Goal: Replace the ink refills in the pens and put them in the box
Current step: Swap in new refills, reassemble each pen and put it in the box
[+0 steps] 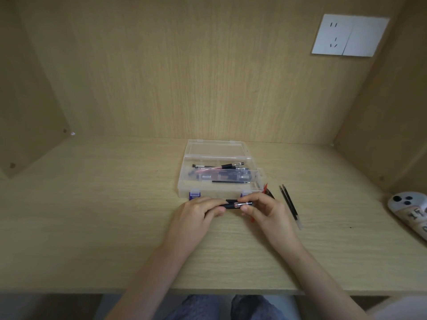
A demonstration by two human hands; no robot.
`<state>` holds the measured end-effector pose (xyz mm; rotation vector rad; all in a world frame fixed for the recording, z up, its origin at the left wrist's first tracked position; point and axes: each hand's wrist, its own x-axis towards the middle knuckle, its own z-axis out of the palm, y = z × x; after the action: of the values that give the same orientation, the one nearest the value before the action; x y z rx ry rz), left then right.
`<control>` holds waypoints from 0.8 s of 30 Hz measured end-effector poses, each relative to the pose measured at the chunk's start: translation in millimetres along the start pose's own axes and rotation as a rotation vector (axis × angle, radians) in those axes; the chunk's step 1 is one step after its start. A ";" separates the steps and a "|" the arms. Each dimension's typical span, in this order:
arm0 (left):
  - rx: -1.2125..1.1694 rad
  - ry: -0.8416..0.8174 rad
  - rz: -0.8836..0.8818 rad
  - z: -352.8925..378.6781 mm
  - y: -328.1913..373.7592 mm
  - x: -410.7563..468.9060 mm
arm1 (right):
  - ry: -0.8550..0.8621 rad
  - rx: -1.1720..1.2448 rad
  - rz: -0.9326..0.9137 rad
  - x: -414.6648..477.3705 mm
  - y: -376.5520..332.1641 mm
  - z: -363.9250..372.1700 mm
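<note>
"Clear plastic, that box [184, 184]. It sits on the desk [104, 215] with its lid laid open to the far side. The pen [232, 205] is just on the near side of it, held above the wood between both hands."

"How are they holding it?"

"The left hand [198, 214] has its fingers curled round the black grip end. The right hand [266, 212] pinches the clear, pinkish end between thumb and fingertips. I think the two halves are being twisted, but I cannot tell whether together or apart."

"What could go wrong?"

"A crooked twist could cross the thread or jam the refill inside. If the halves part suddenly, a small piece may drop and roll off the near edge. The right wrist is also close to the refills [288, 204] on the desk, so a careless sweep could send them right, toward the phone [406, 206]."

"Count it all for me."

"There is one box and one pen in the hands. Two refills lie side by side on the desk, just right of the right hand. Inside the box, one thin refill [231, 181] lies along the near wall. Farther in are the pens [221, 174], three or four by my guess, but they overlap too much to be sure. A red thing [265, 187] pokes out behind the right hand, and I can't say whether it is one piece or two. There is one phone, at the right edge."
</note>
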<state>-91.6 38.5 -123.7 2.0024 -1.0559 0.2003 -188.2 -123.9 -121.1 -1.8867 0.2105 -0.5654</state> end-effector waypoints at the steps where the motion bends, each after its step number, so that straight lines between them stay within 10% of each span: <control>1: -0.006 0.008 -0.005 -0.5 -0.1 1.2 | 0.006 -0.026 -0.005 -0.1 -0.6 1.3; 6: 0.048 0.062 -0.040 -10.9 -2.5 13.0 | 0.152 -0.033 -0.032 0.3 -2.2 0.5; 15: 0.069 0.047 -0.052 -19.1 -12.0 96.6 | 0.241 -0.898 -0.346 1.2 14.1 12.2; 24: 0.077 -0.159 -0.124 13.3 -34.7 127.2 | 0.174 -0.919 -0.347 3.9 18.4 12.7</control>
<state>11.5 -38.3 -91.8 2.1741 -1.0313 0.0152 -176.5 -122.0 -140.5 -2.7941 0.2878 -0.9802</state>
